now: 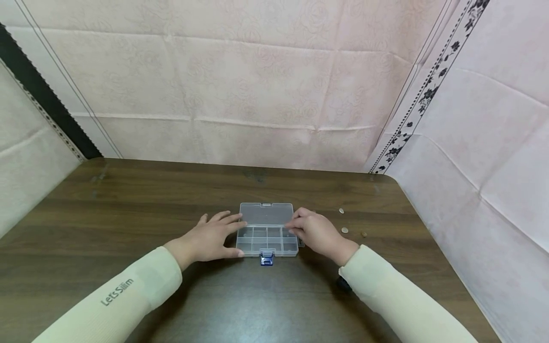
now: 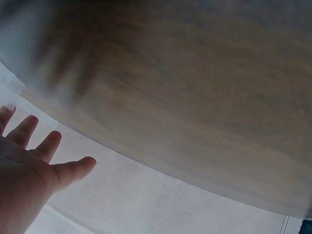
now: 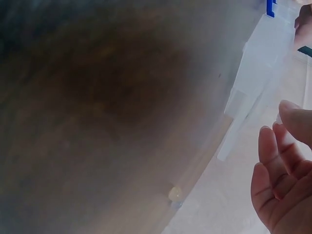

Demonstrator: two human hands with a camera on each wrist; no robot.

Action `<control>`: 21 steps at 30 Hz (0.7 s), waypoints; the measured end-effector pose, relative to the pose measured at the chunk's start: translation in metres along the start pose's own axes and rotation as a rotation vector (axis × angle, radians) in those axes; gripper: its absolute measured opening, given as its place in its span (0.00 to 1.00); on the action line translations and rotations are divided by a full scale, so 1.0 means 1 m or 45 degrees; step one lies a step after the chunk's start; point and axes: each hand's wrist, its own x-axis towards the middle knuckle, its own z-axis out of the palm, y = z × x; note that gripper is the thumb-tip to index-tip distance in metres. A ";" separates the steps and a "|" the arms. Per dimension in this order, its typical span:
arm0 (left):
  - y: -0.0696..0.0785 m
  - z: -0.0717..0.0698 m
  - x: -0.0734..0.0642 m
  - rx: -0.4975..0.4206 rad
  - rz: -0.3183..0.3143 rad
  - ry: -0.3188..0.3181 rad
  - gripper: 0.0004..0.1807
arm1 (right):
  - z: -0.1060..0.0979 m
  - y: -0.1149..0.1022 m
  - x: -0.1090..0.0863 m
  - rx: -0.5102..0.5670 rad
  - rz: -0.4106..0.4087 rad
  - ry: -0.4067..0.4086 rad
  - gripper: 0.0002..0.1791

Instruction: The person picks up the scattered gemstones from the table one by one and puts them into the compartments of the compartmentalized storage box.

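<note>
A clear plastic compartment box (image 1: 253, 247) lies on the table with its lid (image 1: 266, 214) folded back and a blue latch (image 1: 267, 260) at the front. My left hand (image 1: 210, 239) has its fingers spread, thumb and fingertips resting against the box's left side. Over the right-hand compartments is my right hand (image 1: 317, 232), thumb and fingertips together. The right wrist view shows a small whitish piece (image 3: 279, 118) pinched there, mostly hidden by the fingers. To the right of this hand lie small pale pieces (image 1: 345, 230) and a brownish one (image 1: 364, 234).
The brown wooden table (image 1: 150, 200) ends at a hanging pale cloth (image 1: 257, 95) behind, with more cloth (image 1: 484, 143) on the right. Another small pale piece (image 1: 341, 210) lies farther back. Something dark (image 1: 344, 284) shows beneath the right wrist.
</note>
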 end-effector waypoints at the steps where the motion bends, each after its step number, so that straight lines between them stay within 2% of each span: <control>1: 0.000 0.000 0.000 0.000 -0.002 0.000 0.41 | 0.000 0.000 0.000 -0.010 -0.006 -0.004 0.10; 13: 0.001 -0.001 0.000 -0.005 -0.010 -0.006 0.41 | 0.003 0.000 0.003 -0.054 -0.051 -0.039 0.10; 21: 0.001 -0.001 0.000 -0.004 -0.007 -0.006 0.40 | 0.001 -0.001 0.005 -0.092 -0.039 0.014 0.15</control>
